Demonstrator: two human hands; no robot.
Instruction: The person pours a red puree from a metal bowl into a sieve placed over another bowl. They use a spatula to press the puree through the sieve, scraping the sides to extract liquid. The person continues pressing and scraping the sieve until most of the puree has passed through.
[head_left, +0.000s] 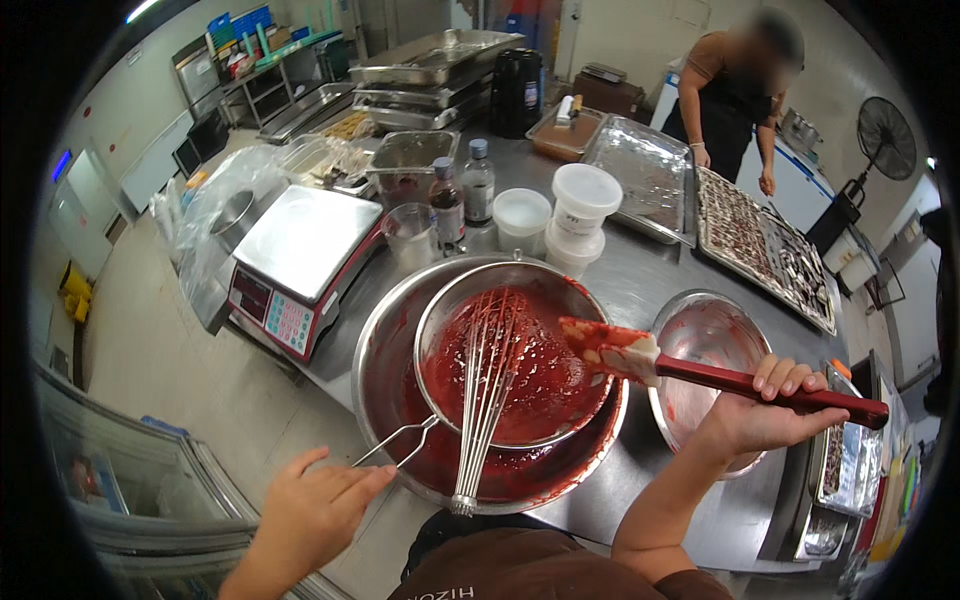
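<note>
My right hand (757, 420) grips the dark red handle of a spatula (611, 349), whose pale blade is smeared with red mixture. The blade is raised over the right rim of a round strainer (421, 330). My left hand (319, 499) holds the strainer's wire handle at the lower left. The strainer sits over a large steel mixing bowl (373, 375), and glossy red mixture (551, 375) fills it. A balloon whisk (480, 405) leans in the strainer, its wires in the mixture and its handle end toward me. More red mixture coats the large bowl below.
A digital scale (307, 240) stands left. Behind the bowl are bottles (448, 206), a clear cup (410, 232) and white tubs (574, 217). An empty, red-streaked steel bowl (705, 330) sits right. Farther back, a person (731, 90) stands by a tray of dark and pale pieces (757, 240).
</note>
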